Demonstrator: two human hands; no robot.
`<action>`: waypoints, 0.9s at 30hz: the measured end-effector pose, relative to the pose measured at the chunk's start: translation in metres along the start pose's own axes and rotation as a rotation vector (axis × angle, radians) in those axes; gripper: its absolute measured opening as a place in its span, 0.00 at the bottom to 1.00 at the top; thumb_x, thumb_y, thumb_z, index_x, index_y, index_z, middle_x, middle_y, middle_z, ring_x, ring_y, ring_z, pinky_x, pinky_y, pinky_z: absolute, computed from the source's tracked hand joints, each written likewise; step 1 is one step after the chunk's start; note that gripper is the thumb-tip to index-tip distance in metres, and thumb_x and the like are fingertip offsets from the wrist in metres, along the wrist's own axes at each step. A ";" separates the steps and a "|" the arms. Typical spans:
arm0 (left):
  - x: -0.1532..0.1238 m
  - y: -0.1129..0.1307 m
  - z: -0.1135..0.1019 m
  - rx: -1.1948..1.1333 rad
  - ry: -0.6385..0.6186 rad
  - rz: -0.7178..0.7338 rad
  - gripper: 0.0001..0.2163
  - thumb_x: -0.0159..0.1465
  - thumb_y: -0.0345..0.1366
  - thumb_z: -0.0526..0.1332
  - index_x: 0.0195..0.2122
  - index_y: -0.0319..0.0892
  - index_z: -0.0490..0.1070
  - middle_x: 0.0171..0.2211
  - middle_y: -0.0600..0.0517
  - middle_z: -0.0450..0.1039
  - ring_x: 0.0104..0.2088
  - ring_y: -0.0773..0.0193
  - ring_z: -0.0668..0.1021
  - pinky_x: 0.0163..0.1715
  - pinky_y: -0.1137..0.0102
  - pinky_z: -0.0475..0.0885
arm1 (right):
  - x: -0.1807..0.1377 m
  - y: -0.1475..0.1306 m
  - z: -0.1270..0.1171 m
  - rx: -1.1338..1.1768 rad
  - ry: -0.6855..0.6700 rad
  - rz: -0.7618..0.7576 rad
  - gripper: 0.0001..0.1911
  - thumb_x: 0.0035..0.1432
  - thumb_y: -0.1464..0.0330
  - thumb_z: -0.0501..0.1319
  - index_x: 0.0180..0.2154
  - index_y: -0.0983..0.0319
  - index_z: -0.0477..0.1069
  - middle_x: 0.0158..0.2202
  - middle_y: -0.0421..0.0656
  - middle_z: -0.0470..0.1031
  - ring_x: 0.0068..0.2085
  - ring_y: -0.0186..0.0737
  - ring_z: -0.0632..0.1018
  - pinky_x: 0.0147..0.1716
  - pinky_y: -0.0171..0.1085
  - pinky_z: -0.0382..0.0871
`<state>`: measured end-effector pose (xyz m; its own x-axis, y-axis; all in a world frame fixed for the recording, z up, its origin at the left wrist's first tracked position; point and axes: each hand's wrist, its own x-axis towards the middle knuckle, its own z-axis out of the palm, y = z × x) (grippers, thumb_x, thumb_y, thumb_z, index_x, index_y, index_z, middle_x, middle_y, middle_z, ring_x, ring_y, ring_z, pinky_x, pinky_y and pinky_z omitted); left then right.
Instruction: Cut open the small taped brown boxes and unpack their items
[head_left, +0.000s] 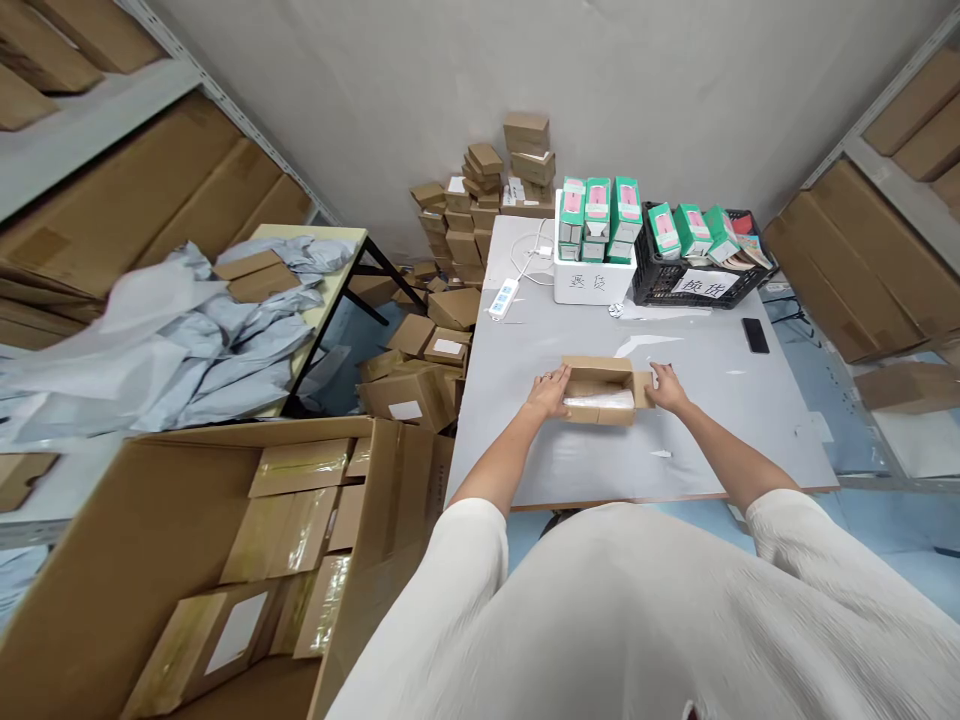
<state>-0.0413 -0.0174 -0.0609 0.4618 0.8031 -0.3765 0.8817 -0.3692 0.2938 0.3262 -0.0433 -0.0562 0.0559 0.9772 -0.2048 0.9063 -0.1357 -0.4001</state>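
Note:
A small open cardboard box (600, 414) lies on the grey-topped table (525, 450) in front of me. Inside it is a clear, whitish plastic-wrapped item (600, 400) whose kind I cannot make out. My left hand (551, 391) grips the box's left end, fingers over the edge. On the other side, my right hand (666, 388) has hold of the end flap (643, 389), which sticks out to the right.
Behind the box stand a white bin (592, 285) and a black crate (660, 290), both with green-and-white boxes. A phone (755, 336) and a power strip (504, 298) lie on the table. A large carton (397, 500) of taped boxes stands at left; grey bags (247, 330) cover another table.

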 end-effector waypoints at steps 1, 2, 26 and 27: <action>-0.001 0.000 0.001 -0.002 0.009 -0.001 0.67 0.56 0.52 0.78 0.82 0.54 0.27 0.84 0.43 0.35 0.77 0.33 0.58 0.72 0.50 0.57 | -0.002 0.000 0.000 -0.050 0.028 -0.012 0.35 0.63 0.63 0.62 0.70 0.63 0.66 0.67 0.58 0.68 0.62 0.57 0.75 0.65 0.50 0.70; -0.002 0.001 0.001 -0.006 0.015 -0.003 0.67 0.56 0.53 0.78 0.82 0.54 0.27 0.84 0.43 0.35 0.77 0.33 0.59 0.72 0.50 0.57 | -0.003 -0.001 0.001 -0.091 0.044 -0.030 0.32 0.63 0.63 0.63 0.67 0.63 0.69 0.66 0.59 0.69 0.64 0.59 0.74 0.66 0.51 0.69; -0.012 0.013 0.004 -0.110 0.036 -0.056 0.67 0.57 0.52 0.78 0.82 0.56 0.25 0.84 0.45 0.32 0.76 0.33 0.61 0.70 0.50 0.62 | -0.012 -0.076 -0.005 -0.306 -0.317 -0.095 0.28 0.70 0.57 0.64 0.66 0.57 0.66 0.76 0.56 0.54 0.56 0.57 0.81 0.52 0.49 0.75; -0.013 0.013 0.004 -0.110 0.037 -0.056 0.67 0.57 0.53 0.77 0.82 0.56 0.25 0.84 0.45 0.31 0.76 0.33 0.60 0.70 0.50 0.62 | -0.012 -0.077 -0.005 -0.318 -0.324 -0.092 0.27 0.70 0.57 0.64 0.66 0.57 0.66 0.76 0.57 0.54 0.56 0.57 0.81 0.52 0.50 0.76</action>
<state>-0.0351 -0.0345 -0.0562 0.4068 0.8384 -0.3627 0.8888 -0.2716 0.3691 0.2580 -0.0436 -0.0189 -0.1184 0.8747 -0.4700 0.9877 0.0552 -0.1461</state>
